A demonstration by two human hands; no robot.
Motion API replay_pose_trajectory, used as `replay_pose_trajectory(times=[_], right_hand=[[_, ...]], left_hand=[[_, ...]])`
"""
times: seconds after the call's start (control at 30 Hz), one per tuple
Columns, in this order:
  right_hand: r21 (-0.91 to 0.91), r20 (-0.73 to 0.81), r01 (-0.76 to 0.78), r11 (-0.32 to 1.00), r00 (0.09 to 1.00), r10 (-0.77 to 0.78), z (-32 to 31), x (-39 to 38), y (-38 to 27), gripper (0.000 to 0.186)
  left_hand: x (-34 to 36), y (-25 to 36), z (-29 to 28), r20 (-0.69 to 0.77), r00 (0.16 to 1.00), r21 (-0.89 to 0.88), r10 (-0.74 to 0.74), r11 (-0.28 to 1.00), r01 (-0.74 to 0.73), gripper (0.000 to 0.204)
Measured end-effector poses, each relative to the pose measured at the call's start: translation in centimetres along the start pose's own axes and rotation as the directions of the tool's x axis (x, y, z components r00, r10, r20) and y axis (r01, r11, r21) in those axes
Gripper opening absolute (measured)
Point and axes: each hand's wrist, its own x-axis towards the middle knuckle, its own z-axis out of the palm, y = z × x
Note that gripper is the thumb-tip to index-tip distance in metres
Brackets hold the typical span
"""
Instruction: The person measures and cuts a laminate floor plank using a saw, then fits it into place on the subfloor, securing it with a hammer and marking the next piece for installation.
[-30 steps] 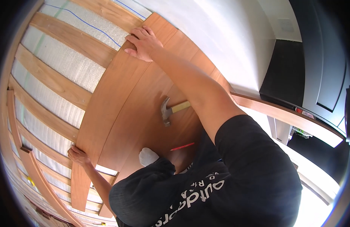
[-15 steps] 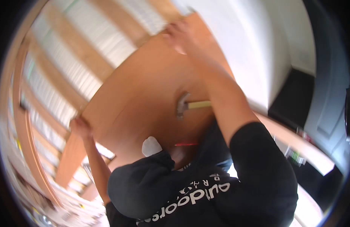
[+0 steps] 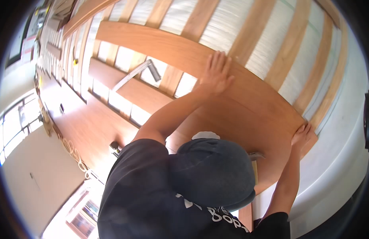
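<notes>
A long reddish-brown floorboard (image 3: pixel 152 44) runs across the wooden battens, along the far edge of the laid boards. My left hand (image 3: pixel 217 75) lies on it near the middle, palm down with the fingers stretched out. Near the board's right end my right hand (image 3: pixel 302 135) rests with its fingers at the far edge, next to the wall. A hammer (image 3: pixel 256 154) lies on the laid boards (image 3: pixel 216 119) between my arms. My dark clothing partly covers it, and only the metal head and a bit of the pale yellow handle show.
Bare battens (image 3: pixel 248 32) with silvery sheeting between them stretch beyond the board. An L-shaped metal tool (image 3: pixel 132 73) with a grey end lies across a shorter board (image 3: pixel 140 89) at left. Along the right side curves a white wall (image 3: pixel 340 131). A coiled cord (image 3: pixel 73 153) is at far left.
The view has swung round, so the board now slopes down to the right. My left hand now lies flat on the board; my right hand is at its right end.
</notes>
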Motion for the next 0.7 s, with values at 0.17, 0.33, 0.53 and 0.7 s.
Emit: replay_pose_trajectory(times=[0.17,0.33,0.53,0.7], right_hand=[[-0.348,0.227,-0.029,0.937,0.967,0.115,-8.9,-3.0,-11.4,0.059],[0.075,0.210,0.091,0.993,0.972,-0.105,-10.2,-14.8,-13.4,0.054],[0.347,0.019,0.025,0.938,0.999,-0.034,-9.9,-31.9,-10.4,0.044],[0.448,0.170,-0.051,0.893,0.985,-0.029,-9.3,-40.1,-10.8,0.038]], left_hand=[[-8.9,2.5,-0.7,0.134,0.952,-0.055,0.276,0.961,-0.270,0.076],[-19.8,0.3,-0.5,0.121,0.835,-0.265,0.537,0.828,-0.495,0.065],[-32.2,-7.9,-5.2,0.286,0.761,-0.320,0.582,0.807,-0.497,0.057],[-46.3,-12.9,-3.5,0.712,0.597,-0.330,0.370,0.927,-0.181,0.038]])
